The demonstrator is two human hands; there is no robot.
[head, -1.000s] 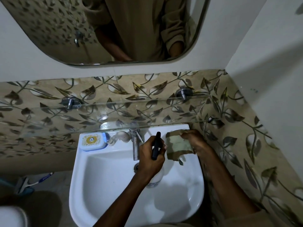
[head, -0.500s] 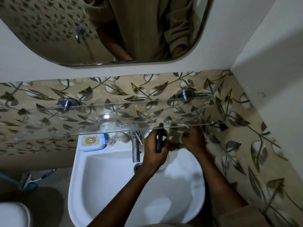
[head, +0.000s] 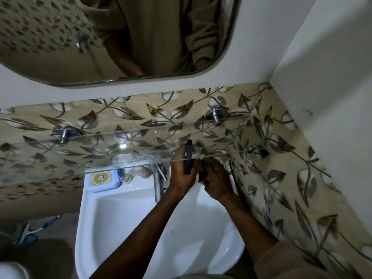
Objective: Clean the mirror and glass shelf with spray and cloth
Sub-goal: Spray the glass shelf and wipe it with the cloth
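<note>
Two hands under one glass shelf (head: 141, 146); left hand (head: 182, 174) grips one spray bottle (head: 188, 158); right hand (head: 218, 180) grip unclear.

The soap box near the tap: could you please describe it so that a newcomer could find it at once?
Start at the white sink under the glass shelf. On its back ledge, left of the steel tap, sits the soap box. It is the only blue-rimmed box there, with a yellow round emblem on its white lid.

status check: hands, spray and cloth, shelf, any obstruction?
Left hand grips spray bottle at glass shelf edge. Right hand holds cloth, mostly hidden. Tap close by left hand.
</note>
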